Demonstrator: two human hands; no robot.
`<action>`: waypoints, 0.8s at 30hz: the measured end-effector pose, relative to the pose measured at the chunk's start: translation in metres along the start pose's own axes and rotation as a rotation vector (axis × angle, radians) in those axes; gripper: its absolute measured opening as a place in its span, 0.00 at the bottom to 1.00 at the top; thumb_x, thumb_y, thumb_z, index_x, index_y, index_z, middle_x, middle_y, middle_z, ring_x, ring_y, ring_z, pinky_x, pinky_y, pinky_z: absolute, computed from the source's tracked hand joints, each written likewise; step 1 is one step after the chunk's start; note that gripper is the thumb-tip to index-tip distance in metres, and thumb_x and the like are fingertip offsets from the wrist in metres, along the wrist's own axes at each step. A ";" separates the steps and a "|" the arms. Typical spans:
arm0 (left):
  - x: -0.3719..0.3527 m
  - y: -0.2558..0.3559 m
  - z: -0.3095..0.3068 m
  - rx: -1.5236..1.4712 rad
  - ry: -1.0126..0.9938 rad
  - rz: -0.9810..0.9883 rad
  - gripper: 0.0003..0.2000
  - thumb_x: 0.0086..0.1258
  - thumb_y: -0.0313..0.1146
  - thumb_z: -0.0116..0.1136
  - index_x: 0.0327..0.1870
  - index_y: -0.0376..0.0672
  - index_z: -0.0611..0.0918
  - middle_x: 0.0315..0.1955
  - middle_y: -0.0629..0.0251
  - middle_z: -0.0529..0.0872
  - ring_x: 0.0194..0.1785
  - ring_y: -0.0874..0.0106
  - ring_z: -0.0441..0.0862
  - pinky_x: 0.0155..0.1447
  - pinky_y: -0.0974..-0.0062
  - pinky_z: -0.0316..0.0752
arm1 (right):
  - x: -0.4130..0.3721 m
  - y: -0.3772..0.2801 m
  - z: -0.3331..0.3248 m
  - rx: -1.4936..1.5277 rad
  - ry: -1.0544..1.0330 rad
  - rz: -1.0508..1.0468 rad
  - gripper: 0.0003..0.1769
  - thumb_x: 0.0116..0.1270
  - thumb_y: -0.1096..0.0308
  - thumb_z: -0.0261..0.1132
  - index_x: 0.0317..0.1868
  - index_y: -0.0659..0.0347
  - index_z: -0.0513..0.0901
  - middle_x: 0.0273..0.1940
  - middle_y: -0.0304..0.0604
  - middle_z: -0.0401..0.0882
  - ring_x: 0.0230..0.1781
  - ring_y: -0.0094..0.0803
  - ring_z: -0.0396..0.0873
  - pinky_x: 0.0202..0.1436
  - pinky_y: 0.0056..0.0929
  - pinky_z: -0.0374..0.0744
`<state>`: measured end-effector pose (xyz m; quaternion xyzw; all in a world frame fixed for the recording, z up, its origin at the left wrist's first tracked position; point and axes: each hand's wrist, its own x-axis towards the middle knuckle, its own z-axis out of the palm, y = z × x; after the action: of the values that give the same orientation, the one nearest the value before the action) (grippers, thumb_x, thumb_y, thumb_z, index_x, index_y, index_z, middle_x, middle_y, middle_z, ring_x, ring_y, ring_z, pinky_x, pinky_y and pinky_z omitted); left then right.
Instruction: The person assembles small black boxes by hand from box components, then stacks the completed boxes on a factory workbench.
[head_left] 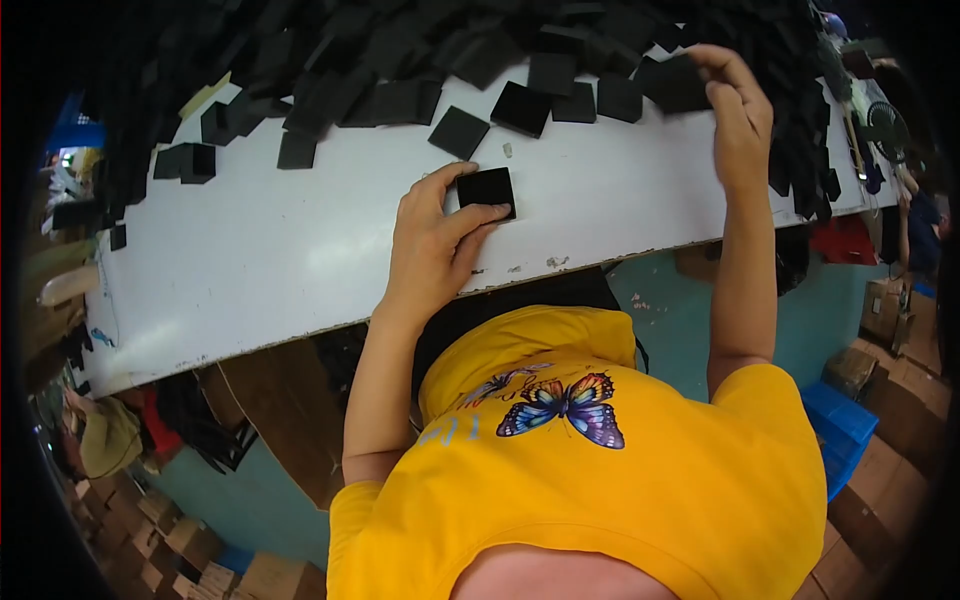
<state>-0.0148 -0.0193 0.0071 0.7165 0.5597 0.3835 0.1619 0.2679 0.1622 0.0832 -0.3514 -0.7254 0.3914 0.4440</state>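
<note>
My left hand [440,225] grips a small black square box [486,192] on the white table [300,235], its thumb on the front edge and fingers at the far left corner. Farther right, my right hand [738,115] pinches a flat black square piece [674,84] at its right edge, near the heap. That piece looks slightly blurred. Between the hands and the heap lie loose black squares, among them one tilted piece [459,133] and another [521,109] beside it.
A large heap of black pieces [380,50] spans the table's far side. A small fan [885,125] is at the right end. A blue crate [838,436] and cardboard boxes [905,400] stand on the floor at right. More boxes [275,577] are at lower left.
</note>
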 end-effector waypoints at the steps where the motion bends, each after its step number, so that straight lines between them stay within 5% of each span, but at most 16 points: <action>1: -0.001 -0.002 0.001 -0.040 0.001 -0.028 0.17 0.59 0.28 0.73 0.51 0.48 0.87 0.60 0.56 0.80 0.61 0.53 0.77 0.66 0.58 0.70 | -0.005 -0.011 0.017 0.067 -0.076 -0.001 0.17 0.71 0.73 0.51 0.53 0.61 0.84 0.39 0.39 0.83 0.44 0.22 0.80 0.52 0.25 0.78; 5: -0.005 0.006 -0.006 -0.219 0.008 -0.262 0.19 0.56 0.28 0.76 0.50 0.45 0.86 0.60 0.59 0.82 0.62 0.58 0.80 0.66 0.62 0.71 | -0.041 -0.001 0.074 -0.120 -0.414 0.054 0.16 0.72 0.73 0.51 0.53 0.65 0.83 0.42 0.44 0.82 0.40 0.28 0.80 0.46 0.28 0.77; 6: -0.003 0.008 -0.008 -0.269 0.021 -0.346 0.20 0.55 0.28 0.76 0.50 0.44 0.85 0.60 0.59 0.83 0.62 0.59 0.80 0.66 0.64 0.71 | -0.046 -0.001 0.082 -0.246 -0.434 0.043 0.13 0.72 0.73 0.56 0.52 0.65 0.83 0.43 0.47 0.81 0.41 0.37 0.81 0.47 0.32 0.78; 10: -0.010 0.002 -0.014 0.096 0.029 -0.124 0.24 0.55 0.30 0.77 0.54 0.47 0.82 0.59 0.64 0.84 0.61 0.62 0.80 0.65 0.63 0.66 | -0.056 -0.001 0.091 -0.560 -0.347 -0.258 0.15 0.66 0.73 0.67 0.54 0.60 0.84 0.49 0.48 0.82 0.51 0.46 0.80 0.54 0.38 0.80; 16: -0.007 0.003 -0.011 0.085 0.032 -0.117 0.35 0.53 0.32 0.79 0.65 0.49 0.76 0.57 0.64 0.85 0.61 0.61 0.78 0.69 0.61 0.60 | -0.068 -0.025 0.087 -0.618 -0.591 -0.224 0.25 0.62 0.73 0.73 0.61 0.57 0.83 0.60 0.50 0.81 0.61 0.48 0.79 0.63 0.38 0.79; 20: -0.008 0.001 -0.008 -0.033 0.080 -0.210 0.44 0.52 0.32 0.80 0.73 0.49 0.68 0.54 0.64 0.87 0.61 0.60 0.78 0.71 0.60 0.56 | -0.042 -0.016 0.088 -0.206 -0.431 -0.135 0.27 0.58 0.74 0.76 0.61 0.59 0.84 0.62 0.51 0.81 0.63 0.49 0.78 0.65 0.39 0.78; 24: -0.003 0.008 -0.007 -0.032 0.064 -0.258 0.44 0.52 0.33 0.80 0.73 0.50 0.69 0.52 0.66 0.88 0.59 0.61 0.78 0.71 0.59 0.56 | -0.036 -0.018 0.120 -0.161 -0.643 -0.288 0.25 0.59 0.72 0.76 0.59 0.62 0.84 0.61 0.50 0.82 0.60 0.49 0.79 0.63 0.40 0.79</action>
<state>-0.0147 -0.0264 0.0157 0.6233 0.6460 0.3911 0.2033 0.1678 0.0932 0.0499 -0.1383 -0.8986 0.3569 0.2146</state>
